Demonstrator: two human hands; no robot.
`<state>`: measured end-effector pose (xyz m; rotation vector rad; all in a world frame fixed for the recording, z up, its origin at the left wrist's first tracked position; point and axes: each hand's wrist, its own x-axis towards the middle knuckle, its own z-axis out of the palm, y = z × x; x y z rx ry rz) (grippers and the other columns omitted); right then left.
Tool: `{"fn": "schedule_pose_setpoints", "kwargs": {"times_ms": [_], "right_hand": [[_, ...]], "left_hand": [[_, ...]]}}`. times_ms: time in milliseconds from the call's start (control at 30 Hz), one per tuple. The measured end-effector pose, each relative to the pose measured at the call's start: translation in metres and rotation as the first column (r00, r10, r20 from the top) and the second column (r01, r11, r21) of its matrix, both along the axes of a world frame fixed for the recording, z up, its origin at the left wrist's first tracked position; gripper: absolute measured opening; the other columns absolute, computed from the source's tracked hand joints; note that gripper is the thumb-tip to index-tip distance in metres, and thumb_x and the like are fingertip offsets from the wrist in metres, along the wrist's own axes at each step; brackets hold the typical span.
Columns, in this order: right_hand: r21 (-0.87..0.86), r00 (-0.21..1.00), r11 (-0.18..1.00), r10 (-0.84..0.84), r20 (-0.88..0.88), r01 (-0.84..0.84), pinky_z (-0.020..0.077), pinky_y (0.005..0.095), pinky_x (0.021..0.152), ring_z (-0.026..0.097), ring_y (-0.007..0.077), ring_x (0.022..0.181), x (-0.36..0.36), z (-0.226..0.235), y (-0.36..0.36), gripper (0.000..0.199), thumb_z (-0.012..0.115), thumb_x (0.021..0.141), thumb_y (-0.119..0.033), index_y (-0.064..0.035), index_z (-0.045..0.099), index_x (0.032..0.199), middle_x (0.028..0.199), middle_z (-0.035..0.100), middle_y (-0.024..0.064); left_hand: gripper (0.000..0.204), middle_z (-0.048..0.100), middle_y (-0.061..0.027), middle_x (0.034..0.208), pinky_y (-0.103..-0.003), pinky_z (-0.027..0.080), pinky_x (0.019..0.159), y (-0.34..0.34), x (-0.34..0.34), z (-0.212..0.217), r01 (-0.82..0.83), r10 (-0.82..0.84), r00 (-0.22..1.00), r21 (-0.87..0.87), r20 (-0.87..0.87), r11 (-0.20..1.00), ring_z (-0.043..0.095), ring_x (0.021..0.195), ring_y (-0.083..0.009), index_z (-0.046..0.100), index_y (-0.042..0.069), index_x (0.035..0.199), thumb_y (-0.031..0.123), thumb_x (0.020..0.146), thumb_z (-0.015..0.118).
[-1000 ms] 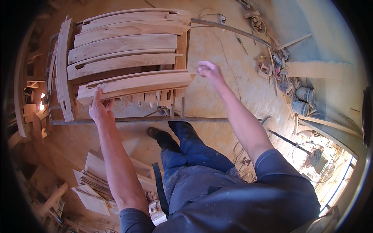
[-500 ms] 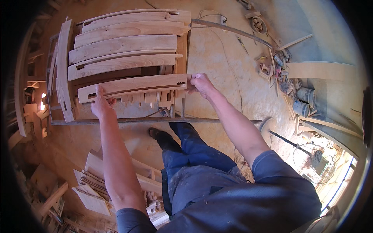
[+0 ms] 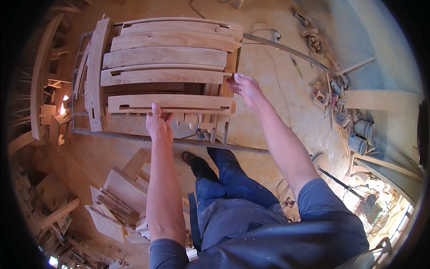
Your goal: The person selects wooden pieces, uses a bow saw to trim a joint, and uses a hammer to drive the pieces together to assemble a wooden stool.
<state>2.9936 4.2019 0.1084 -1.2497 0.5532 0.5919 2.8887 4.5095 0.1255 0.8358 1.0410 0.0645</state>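
A curved, pale wooden rail [image 3: 170, 102] with a slot near each end lies across the near side of a stack of wood. My left hand [image 3: 159, 123] grips its near edge, thumb on top and fingers curled below. Off the rail, my right hand [image 3: 244, 88] has its fingers apart, close to the right end of another slotted wooden rail [image 3: 163, 77] behind it. Whether the fingertips touch that end I cannot tell. Farther back, several similar curved rails [image 3: 165, 57] lie side by side.
A metal frame [image 3: 179, 141] runs around the stack. An upright-lying board [image 3: 97, 76] crosses the rails' left ends. Offcut boards [image 3: 121, 193] are heaped on the floor at my left. Buckets [image 3: 365, 131] and scraps line the right wall; a cable [image 3: 277, 76] trails over the floor.
The near rail has been set down on the stack. My right hand has let go of its right end and moved farther back; my left hand has slid inward along the rail.
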Motion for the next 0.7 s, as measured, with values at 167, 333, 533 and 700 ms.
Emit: {"fn": "schedule_pose_setpoints", "kwargs": {"times_ms": [167, 333, 533, 700], "right_hand": [[-0.281, 0.983, 0.951, 0.159, 0.096, -0.126, 0.0497, 0.0313, 0.078, 0.063, 0.0164, 0.088, 0.008, 0.005, 0.028, 0.051, 0.073, 0.089, -0.033, 0.0002, 0.057, 0.125, 0.102, 0.066, 0.0074], [-0.134, 0.992, 0.983, 0.125, 0.004, -0.123, 0.0492, 0.0269, 0.062, 0.062, 0.0102, 0.069, 0.019, 0.012, 0.027, 0.026, 0.07, 0.091, -0.032, -0.0075, 0.063, 0.095, 0.083, 0.064, 0.0023], [-0.191, 0.992, 0.977, 0.111, 0.057, -0.098, 0.0517, 0.0274, 0.06, 0.064, 0.0144, 0.067, 0.009, 0.01, 0.03, 0.027, 0.07, 0.092, -0.029, -0.0029, 0.065, 0.094, 0.081, 0.066, 0.0052], [-0.244, 0.981, 0.961, 0.159, 0.114, -0.128, 0.0564, 0.0297, 0.065, 0.067, 0.0168, 0.074, -0.004, 0.001, -0.001, 0.035, 0.07, 0.092, -0.034, -0.0001, 0.068, 0.1, 0.087, 0.068, 0.0082]], "left_hand": [[0.042, 0.058, -0.0058, 0.105, -0.04, 0.055, 0.078, 0.005, 0.001, -0.005, 0.033, -0.033, 0.999, -0.003, -0.02, 0.999, 0.063, 0.088, -0.0219, 0.044, 0.009, 0.132, 0.029, 0.1, 0.062], [0.051, 0.058, -0.0079, 0.109, -0.039, 0.056, 0.076, 0.002, 0.002, -0.009, 0.001, -0.002, 0.999, -0.01, -0.044, 1.0, 0.062, 0.087, -0.0226, 0.039, 0.007, 0.14, 0.027, 0.099, 0.063], [0.059, 0.06, -0.0107, 0.11, -0.04, 0.058, 0.076, 0.004, 0.0, -0.003, 0.012, -0.011, 0.998, 0.013, -0.056, 1.0, 0.064, 0.087, -0.0242, 0.031, 0.005, 0.145, 0.026, 0.1, 0.062], [0.062, 0.06, -0.0105, 0.106, -0.041, 0.058, 0.073, 0.007, 0.001, -0.015, -0.001, 0.002, 1.0, 0.009, -0.031, 1.0, 0.063, 0.081, -0.0229, 0.031, 0.003, 0.147, 0.025, 0.1, 0.063]]}}
